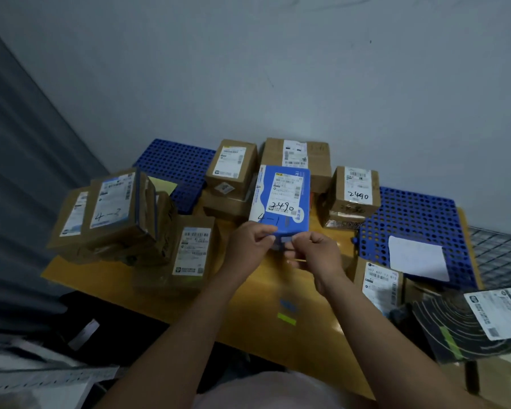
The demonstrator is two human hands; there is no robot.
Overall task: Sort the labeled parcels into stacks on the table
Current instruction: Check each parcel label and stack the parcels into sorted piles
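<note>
Both hands, the left hand (252,242) and right hand (313,249), pinch the blue parcel (281,197) by its near edge above the table (248,305), label tilted up, apparently to read "2490" matching that marked box (356,187).

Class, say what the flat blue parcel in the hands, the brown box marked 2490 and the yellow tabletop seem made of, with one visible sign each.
Flat blue parcel: probably printed card or plastic film, smooth, slight sheen. Brown box marked 2490: matt cardboard, dull brown with folded edges. Yellow tabletop: smooth, wood or laminate; unclear which.
</note>
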